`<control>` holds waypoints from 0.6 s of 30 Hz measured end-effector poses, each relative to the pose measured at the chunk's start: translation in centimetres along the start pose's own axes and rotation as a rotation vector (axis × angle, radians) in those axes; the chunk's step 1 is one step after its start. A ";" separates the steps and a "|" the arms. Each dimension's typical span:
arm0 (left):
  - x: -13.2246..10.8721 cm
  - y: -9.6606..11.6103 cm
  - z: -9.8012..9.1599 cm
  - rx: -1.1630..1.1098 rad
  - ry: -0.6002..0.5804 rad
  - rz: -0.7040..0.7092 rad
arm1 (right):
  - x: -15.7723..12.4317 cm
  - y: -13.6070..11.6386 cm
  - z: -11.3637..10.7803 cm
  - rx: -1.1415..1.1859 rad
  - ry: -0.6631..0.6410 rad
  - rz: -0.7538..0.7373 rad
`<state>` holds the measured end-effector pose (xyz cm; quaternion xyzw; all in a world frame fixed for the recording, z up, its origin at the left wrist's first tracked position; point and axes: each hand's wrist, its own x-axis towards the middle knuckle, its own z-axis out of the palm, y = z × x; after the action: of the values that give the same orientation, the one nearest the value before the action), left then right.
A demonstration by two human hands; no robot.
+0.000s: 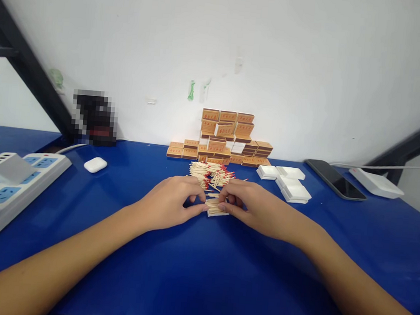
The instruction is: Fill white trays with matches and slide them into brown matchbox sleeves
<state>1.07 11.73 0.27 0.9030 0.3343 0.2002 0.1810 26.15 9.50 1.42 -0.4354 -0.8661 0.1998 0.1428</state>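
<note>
A small white matchbox tray lies on the blue table with wooden matches in it. My left hand is at its left end, thumb and curled fingers closed on the tray's edge. At the right end, my right hand has its thumb and bent fingers closed on the matches; the fingertips are partly hidden. Just beyond both hands spreads a loose pile of red-tipped matches, with a few stray ones close to the tray.
Stacked matchboxes stand against the wall behind the pile. Several white trays sit to the right, near a dark phone and a white box. On the left are a power strip and a white earphone case.
</note>
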 end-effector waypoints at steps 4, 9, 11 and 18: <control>0.0 0.1 0.1 -0.027 0.022 0.020 | -0.2 0.1 -0.4 0.001 -0.026 0.039; 0.1 0.1 0.5 -0.085 0.040 0.030 | -0.6 0.4 -0.6 0.098 -0.113 0.124; 0.1 0.0 0.6 -0.106 0.040 0.026 | -0.7 0.3 -0.7 0.134 -0.158 0.151; 0.2 0.1 1.1 -0.181 0.065 -0.059 | -0.3 -0.4 -0.7 0.114 -0.177 0.157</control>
<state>1.78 11.61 -0.59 0.8657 0.3471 0.2532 0.2570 26.28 9.19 2.20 -0.4735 -0.8259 0.2970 0.0743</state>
